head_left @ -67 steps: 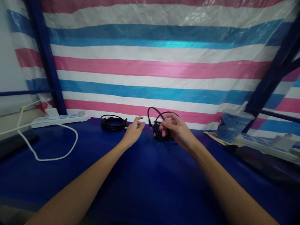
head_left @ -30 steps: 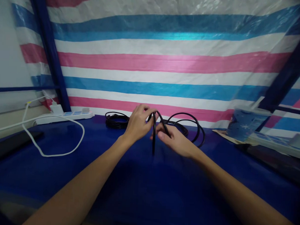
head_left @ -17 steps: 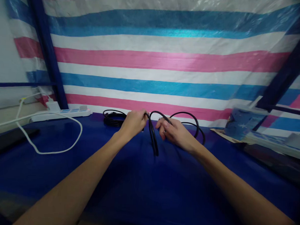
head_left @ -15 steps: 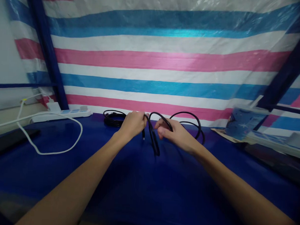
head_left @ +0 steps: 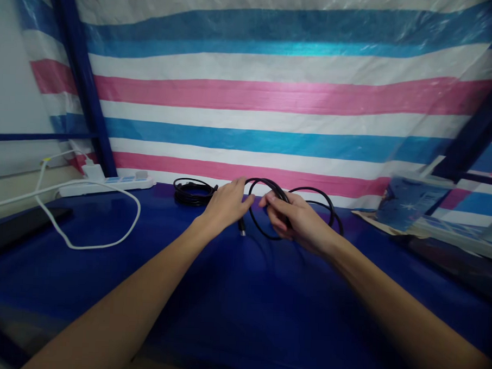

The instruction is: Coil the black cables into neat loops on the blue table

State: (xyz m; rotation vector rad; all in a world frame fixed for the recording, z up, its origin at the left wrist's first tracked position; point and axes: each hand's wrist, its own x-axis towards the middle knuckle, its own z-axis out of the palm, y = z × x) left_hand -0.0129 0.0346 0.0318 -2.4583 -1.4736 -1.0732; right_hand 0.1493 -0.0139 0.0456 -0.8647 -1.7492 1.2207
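A black cable [head_left: 266, 181] is bent into loops between my two hands, held just over the blue tabletop. My right hand [head_left: 295, 216] is closed around several strands of it, thumb on top. At the left end of the loops, my left hand [head_left: 227, 201] has the cable between its thumb and fingers; the fingertips are partly hidden. A cable plug [head_left: 242, 228] with a metal tip hangs below that hand. More of the cable arcs out behind my right hand and lies on the table. Left of my left hand rests a coiled black cable [head_left: 192, 194].
A white power strip [head_left: 119, 182] with a plugged-in charger [head_left: 93, 171] stands at the back left. A white cord [head_left: 136, 215] loops over the table near a dark flat object [head_left: 28, 226]. On the right are a blue cup [head_left: 410, 202] and a dark flat panel [head_left: 442, 261].
My right hand has gathered the hanging loop into a rounder coil and closed on it. My left thumb has spread away from its fingers. The view has shifted slightly.
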